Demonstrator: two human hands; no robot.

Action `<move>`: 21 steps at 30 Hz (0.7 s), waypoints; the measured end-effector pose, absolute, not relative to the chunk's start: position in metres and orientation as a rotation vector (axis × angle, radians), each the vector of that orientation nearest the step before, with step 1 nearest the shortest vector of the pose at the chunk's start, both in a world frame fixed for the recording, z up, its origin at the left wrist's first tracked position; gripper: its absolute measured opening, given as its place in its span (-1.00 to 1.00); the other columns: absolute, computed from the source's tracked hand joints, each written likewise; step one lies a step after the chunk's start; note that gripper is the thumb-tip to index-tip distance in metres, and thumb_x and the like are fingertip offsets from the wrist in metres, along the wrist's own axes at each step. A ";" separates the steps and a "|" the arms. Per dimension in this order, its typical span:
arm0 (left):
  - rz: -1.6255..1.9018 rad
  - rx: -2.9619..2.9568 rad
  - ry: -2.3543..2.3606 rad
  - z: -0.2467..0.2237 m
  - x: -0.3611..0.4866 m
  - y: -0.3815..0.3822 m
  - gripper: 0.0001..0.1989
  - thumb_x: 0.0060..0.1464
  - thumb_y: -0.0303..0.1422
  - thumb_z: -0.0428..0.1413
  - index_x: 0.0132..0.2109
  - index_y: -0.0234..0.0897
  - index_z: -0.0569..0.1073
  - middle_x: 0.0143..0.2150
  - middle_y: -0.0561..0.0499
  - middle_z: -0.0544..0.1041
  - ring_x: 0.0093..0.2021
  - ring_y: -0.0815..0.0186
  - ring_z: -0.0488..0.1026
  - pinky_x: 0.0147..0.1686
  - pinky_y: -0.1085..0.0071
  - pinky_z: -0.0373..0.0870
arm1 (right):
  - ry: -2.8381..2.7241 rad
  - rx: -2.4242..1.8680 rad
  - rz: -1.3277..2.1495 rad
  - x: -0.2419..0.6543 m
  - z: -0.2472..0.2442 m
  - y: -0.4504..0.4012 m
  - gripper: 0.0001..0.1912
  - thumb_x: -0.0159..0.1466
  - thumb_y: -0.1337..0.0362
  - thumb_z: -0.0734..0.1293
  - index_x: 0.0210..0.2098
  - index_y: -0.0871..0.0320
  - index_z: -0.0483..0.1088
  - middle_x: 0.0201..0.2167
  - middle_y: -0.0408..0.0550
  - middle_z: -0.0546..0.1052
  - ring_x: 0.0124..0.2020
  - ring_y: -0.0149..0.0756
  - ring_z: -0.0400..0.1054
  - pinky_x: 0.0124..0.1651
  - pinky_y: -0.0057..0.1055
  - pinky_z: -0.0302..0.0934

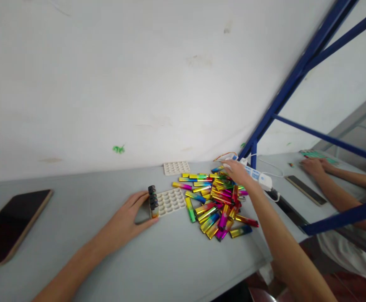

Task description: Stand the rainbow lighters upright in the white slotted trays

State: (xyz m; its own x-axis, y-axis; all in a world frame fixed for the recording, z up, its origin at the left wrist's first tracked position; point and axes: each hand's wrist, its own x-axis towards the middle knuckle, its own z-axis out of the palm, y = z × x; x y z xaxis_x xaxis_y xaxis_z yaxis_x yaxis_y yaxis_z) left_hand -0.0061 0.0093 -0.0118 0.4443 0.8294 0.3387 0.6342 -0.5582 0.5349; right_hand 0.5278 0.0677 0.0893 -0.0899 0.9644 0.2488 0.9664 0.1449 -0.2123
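My left hand (126,220) holds the left end of a white tray (172,201) with rows of round holes, thumb at its front and fingers behind. A row of lighters (153,201) stands upright in the tray's leftmost holes, black tops up, between my thumb and fingers. To the right, my right hand (238,173) reaches over the far side of a loose pile of shiny lighters (217,201) in yellow, red, blue, green and magenta. Its fingertips are blurred and partly hidden, so any hold on a lighter does not show.
A second white tray (176,168) lies near the wall. At left is a dark phone (9,224). A white power strip (258,176) with cables lies behind my right forearm, beside a blue metal frame (283,92). Another person's hands (315,165) rest on the neighbouring table, near another phone (305,190).
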 end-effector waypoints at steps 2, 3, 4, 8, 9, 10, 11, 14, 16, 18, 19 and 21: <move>0.827 2.375 1.248 -0.012 -0.007 0.010 -0.15 0.46 0.36 0.39 0.59 -0.07 0.67 0.63 -0.25 0.72 0.58 -0.34 0.72 0.67 -0.26 0.66 | -2.152 -1.863 0.037 0.525 0.086 0.077 -0.50 0.51 0.48 0.44 0.34 0.14 0.83 0.33 0.28 0.87 0.42 0.18 0.76 0.60 0.12 0.56; 0.826 2.377 1.251 -0.012 -0.007 0.010 -0.15 0.46 0.36 0.39 0.58 -0.07 0.67 0.63 -0.26 0.72 0.58 -0.33 0.72 0.67 -0.26 0.66 | -2.176 -1.865 0.062 0.522 0.085 0.082 -0.50 0.48 0.51 0.46 0.32 0.14 0.84 0.32 0.27 0.88 0.40 0.17 0.77 0.59 0.10 0.57; 0.825 2.380 1.254 -0.012 -0.007 0.010 -0.16 0.47 0.35 0.39 0.58 -0.08 0.67 0.62 -0.26 0.72 0.57 -0.33 0.72 0.66 -0.26 0.66 | -2.197 -1.866 0.086 0.519 0.084 0.086 -0.50 0.46 0.53 0.48 0.29 0.15 0.85 0.32 0.27 0.88 0.39 0.16 0.78 0.58 0.08 0.58; 0.834 2.394 1.243 -0.013 -0.006 0.011 -0.19 0.47 0.31 0.41 0.58 -0.06 0.68 0.61 -0.25 0.73 0.56 -0.31 0.73 0.64 -0.25 0.68 | -2.236 -1.859 0.154 0.512 0.086 0.099 -0.61 0.38 0.59 0.55 0.08 0.16 0.90 0.21 0.30 0.91 0.30 0.15 0.82 0.53 -0.03 0.57; 0.842 2.396 1.241 -0.013 -0.006 0.011 -0.20 0.47 0.30 0.42 0.58 -0.06 0.68 0.60 -0.24 0.74 0.55 -0.31 0.73 0.64 -0.25 0.68 | -2.234 -1.853 0.167 0.511 0.087 0.101 -0.65 0.35 0.60 0.57 0.00 0.15 0.90 0.14 0.27 0.93 0.25 0.14 0.83 0.49 -0.07 0.58; 0.847 2.397 1.241 -0.013 -0.005 0.011 -0.20 0.47 0.29 0.43 0.58 -0.06 0.68 0.59 -0.24 0.74 0.55 -0.30 0.73 0.64 -0.24 0.68 | -2.228 -1.844 0.177 0.512 0.088 0.102 -0.69 0.33 0.60 0.59 -0.06 0.14 0.90 0.07 0.24 0.93 0.20 0.12 0.83 0.45 -0.10 0.59; 0.848 2.395 1.245 -0.013 -0.005 0.011 -0.20 0.47 0.29 0.43 0.58 -0.06 0.68 0.59 -0.25 0.74 0.55 -0.30 0.73 0.64 -0.24 0.68 | -2.214 -1.832 0.182 0.513 0.090 0.102 -0.72 0.32 0.58 0.60 -0.11 0.13 0.88 0.01 0.21 0.93 0.15 0.10 0.83 0.41 -0.13 0.59; 0.838 2.379 1.252 -0.013 -0.005 0.011 -0.16 0.46 0.32 0.42 0.59 -0.10 0.67 0.60 -0.28 0.73 0.56 -0.31 0.72 0.66 -0.26 0.65 | -2.134 -1.792 0.146 0.512 0.095 0.098 -0.87 0.41 0.43 0.62 -0.09 0.12 0.84 -0.01 0.21 0.89 0.12 0.09 0.79 0.35 -0.09 0.62; 0.832 2.367 1.238 -0.012 -0.006 0.011 -0.15 0.46 0.35 0.41 0.58 -0.09 0.68 0.61 -0.28 0.72 0.57 -0.33 0.71 0.67 -0.28 0.64 | -1.989 -1.731 0.130 0.502 0.099 0.091 -0.87 0.53 0.22 0.60 0.01 0.12 0.78 0.06 0.26 0.84 0.12 0.10 0.77 0.26 -0.02 0.67; 0.833 2.359 1.223 -0.011 -0.006 0.010 -0.16 0.46 0.36 0.39 0.57 -0.08 0.68 0.61 -0.28 0.72 0.57 -0.35 0.71 0.66 -0.29 0.65 | -1.728 -1.553 0.258 0.481 0.101 0.083 -0.66 0.57 -0.06 0.59 0.08 0.07 0.67 0.10 0.21 0.77 0.02 0.06 0.76 0.08 -0.03 0.71; 0.834 2.358 1.222 -0.011 -0.006 0.010 -0.16 0.47 0.36 0.39 0.57 -0.08 0.68 0.61 -0.28 0.72 0.58 -0.35 0.71 0.66 -0.29 0.65 | -1.557 -1.405 0.383 0.465 0.101 0.078 -0.54 0.52 -0.20 0.60 0.07 0.03 0.60 0.09 0.13 0.74 -0.07 -0.01 0.75 -0.03 -0.07 0.70; 0.839 2.357 1.232 -0.009 -0.005 0.009 -0.17 0.47 0.35 0.40 0.56 -0.09 0.68 0.60 -0.29 0.72 0.58 -0.35 0.71 0.66 -0.29 0.66 | -1.385 -1.149 0.652 0.428 0.100 0.068 -0.33 0.38 -0.40 0.66 0.06 -0.02 0.49 0.09 -0.01 0.70 -0.21 -0.18 0.68 -0.18 -0.20 0.63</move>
State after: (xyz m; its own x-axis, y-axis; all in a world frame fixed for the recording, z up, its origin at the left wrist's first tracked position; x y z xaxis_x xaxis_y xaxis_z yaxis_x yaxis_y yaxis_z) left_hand -0.0055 0.0086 -0.0092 0.4463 0.8277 0.3401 0.6197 -0.5600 0.5499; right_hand 0.4279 0.0679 0.1003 0.1452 0.9014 0.4080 0.2601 0.3631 -0.8947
